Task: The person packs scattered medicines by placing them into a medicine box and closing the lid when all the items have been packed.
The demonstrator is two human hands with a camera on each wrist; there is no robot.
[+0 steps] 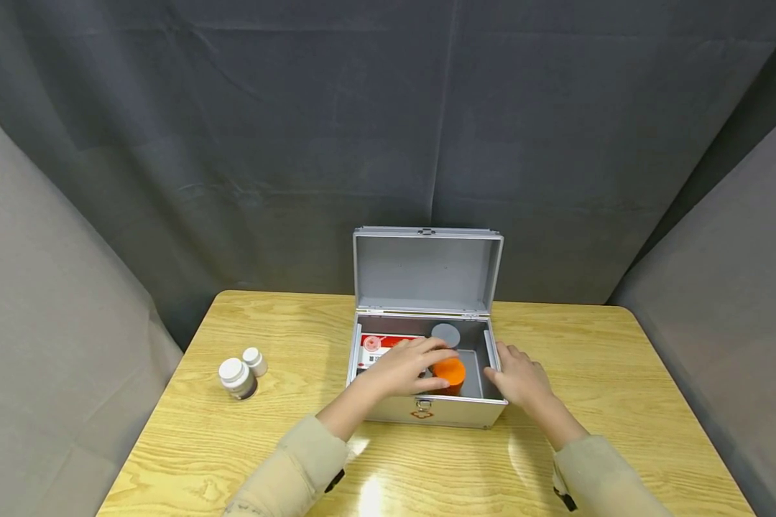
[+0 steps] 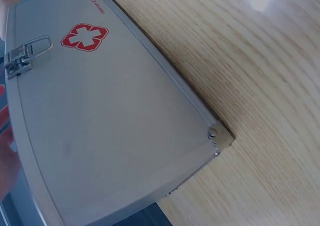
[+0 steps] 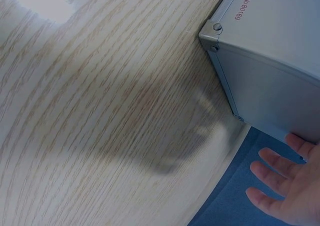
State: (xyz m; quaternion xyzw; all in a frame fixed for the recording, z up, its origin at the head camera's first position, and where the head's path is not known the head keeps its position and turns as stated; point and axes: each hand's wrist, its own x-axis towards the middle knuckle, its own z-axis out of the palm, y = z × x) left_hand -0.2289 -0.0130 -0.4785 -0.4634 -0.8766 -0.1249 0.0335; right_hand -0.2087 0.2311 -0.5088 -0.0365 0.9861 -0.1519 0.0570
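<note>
An aluminium first-aid box (image 1: 436, 413) stands with its lid raised. My left hand (image 1: 401, 370) reaches over its front wall, thumb and fingers around the orange lid of a jar (image 1: 450, 371) inside. In the left wrist view only part of that hand's fingers (image 2: 6, 156) shows, at the left edge. My right hand (image 1: 524, 377) is at the box's right wall, its thumb over the rim. In the right wrist view its fingers (image 3: 272, 178) are spread loosely outside the wall. A red and white carton (image 1: 373, 348) and a grey-lidded container (image 1: 446, 334) are also inside the box.
Two white-capped bottles, a larger one (image 1: 236, 377) and a smaller one (image 1: 255, 360), stand on the wooden table (image 1: 284, 323) to the left. Behind the raised box lid (image 1: 427, 273) hangs a dark curtain (image 1: 284, 143). Pale grey panels flank the table.
</note>
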